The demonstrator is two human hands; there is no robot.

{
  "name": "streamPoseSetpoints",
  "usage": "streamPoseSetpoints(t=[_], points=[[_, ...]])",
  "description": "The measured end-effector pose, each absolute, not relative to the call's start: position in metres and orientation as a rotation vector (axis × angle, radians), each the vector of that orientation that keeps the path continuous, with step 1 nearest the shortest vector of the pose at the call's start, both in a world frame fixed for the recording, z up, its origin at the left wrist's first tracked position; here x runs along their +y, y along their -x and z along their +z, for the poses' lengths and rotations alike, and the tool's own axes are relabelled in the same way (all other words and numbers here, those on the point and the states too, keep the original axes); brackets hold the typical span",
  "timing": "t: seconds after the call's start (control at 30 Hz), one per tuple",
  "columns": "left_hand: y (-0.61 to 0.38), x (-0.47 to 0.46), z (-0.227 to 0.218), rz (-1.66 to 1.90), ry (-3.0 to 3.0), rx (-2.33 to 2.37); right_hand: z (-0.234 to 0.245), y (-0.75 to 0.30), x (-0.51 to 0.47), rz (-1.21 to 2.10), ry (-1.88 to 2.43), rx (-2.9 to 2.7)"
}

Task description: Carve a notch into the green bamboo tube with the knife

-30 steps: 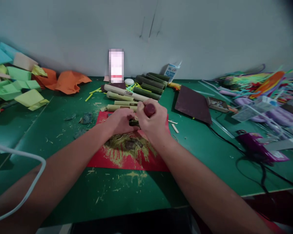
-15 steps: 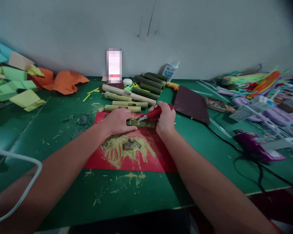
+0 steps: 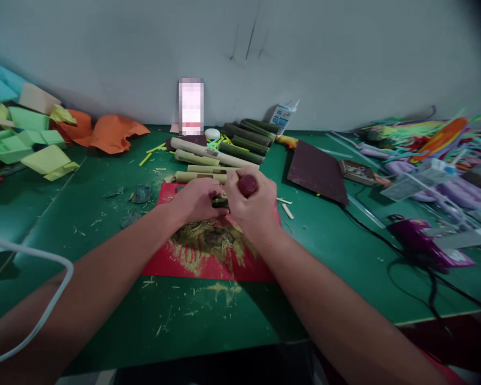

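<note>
My left hand [image 3: 196, 200] is closed on the left end of a short green bamboo tube [image 3: 220, 202], which lies over a red mat [image 3: 160, 267]. Wrapped in the fist of my right hand [image 3: 253, 208] is a knife, its round dark-red handle [image 3: 248, 185] pointing up toward me. The fist covers the blade and the right part of the tube. Below both hands, sawdust [image 3: 192, 251] and a dark bamboo scrap [image 3: 219, 236] lie on the mat.
Behind my hands lie several cut bamboo tubes [image 3: 212, 155], some with notches. A dark flat board [image 3: 316, 172] and a purple tool [image 3: 425, 240] with a black cord are at right. Coloured papers [image 3: 44, 160] lie left; a phone [image 3: 191, 107] leans against the wall.
My right hand has turned the knife from slanting flat to upright, handle end up, and moved left over the tube. The blade, visible before, is now hidden. My left hand stays on the tube.
</note>
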State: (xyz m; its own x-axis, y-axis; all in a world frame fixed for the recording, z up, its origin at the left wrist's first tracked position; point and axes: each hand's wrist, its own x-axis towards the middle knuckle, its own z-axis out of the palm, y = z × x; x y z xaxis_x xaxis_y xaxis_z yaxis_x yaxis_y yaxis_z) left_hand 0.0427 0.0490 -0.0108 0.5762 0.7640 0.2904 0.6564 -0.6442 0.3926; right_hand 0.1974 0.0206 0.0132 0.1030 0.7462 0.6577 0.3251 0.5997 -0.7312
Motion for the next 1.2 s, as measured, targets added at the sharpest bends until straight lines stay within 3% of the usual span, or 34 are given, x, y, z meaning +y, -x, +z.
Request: streamPoseSetpoints(t=[0.23,0.37,0.53,0.6,0.7,0.83,1.2], points=[[-0.042,0.052,-0.005,0.533,-2.697,1.244,-0.005,-0.226,0.063,0.97,0.978,-0.819],[-0.042,0.051,-0.007,0.527,-2.697,1.226,0.001,-0.219,0.05,0.779,0.905,-0.992],[-0.043,0.05,-0.015,0.809,-2.578,1.047,0.015,-0.198,0.013,0.369,0.913,-1.654],[-0.043,0.05,-0.017,0.854,-2.565,1.053,0.015,-0.195,0.011,0.304,0.934,-1.655],[-0.042,0.051,-0.015,0.724,-2.648,1.142,0.01,-0.198,0.022,0.376,0.935,-1.451],[-0.04,0.052,-0.011,0.555,-2.749,1.237,0.0,-0.211,0.048,0.724,0.964,-1.019],[-0.039,0.054,-0.011,0.6,-2.747,1.245,-0.002,-0.224,0.065,1.042,1.123,-0.568]])
